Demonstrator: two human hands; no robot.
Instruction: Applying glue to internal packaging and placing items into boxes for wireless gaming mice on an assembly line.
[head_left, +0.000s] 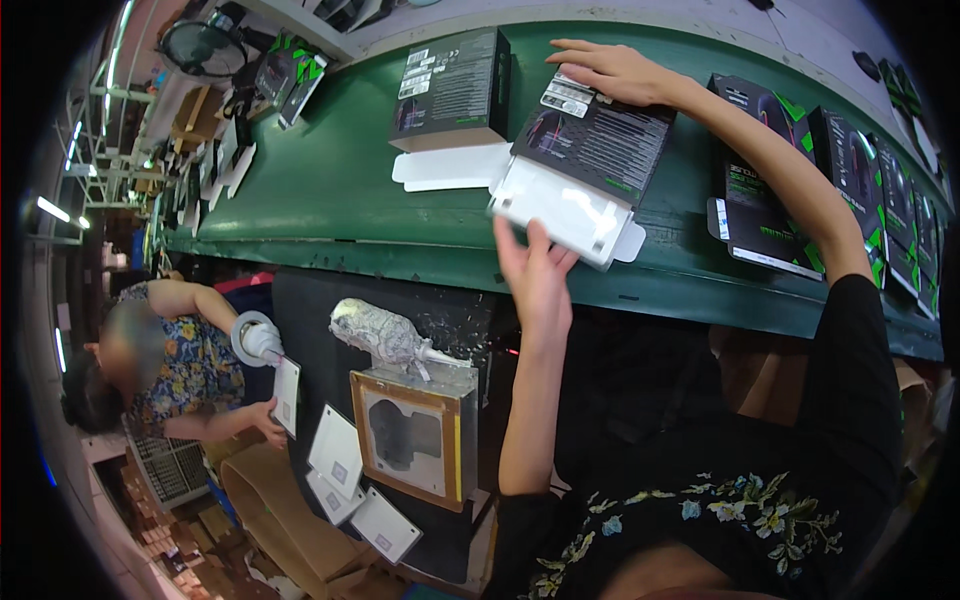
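Note:
A black printed box (pixel 600 140) lies tilted on the green bench, its near end open. A white tray-like insert (pixel 565 210) sticks out of that end, with a white flap (pixel 628 243) beside it. My left hand (pixel 540 275) is at the insert's near edge, fingertips against it and some fingers tucked out of sight below. Across the box's far end lies my right hand (pixel 620 75), its fingers stretched out to the left. To the left stands a second black box (pixel 452 90), a white flap (pixel 455 168) folded out in front of it.
Several black-and-green boxes (pixel 850 170) line the right side of the green bench (pixel 320 170). Below it are a wooden-framed plate (pixel 415 435), a plastic-wrapped tool (pixel 380 335) and white panels (pixel 338 450). At left, another person (pixel 195 370) holds a white panel (pixel 286 395).

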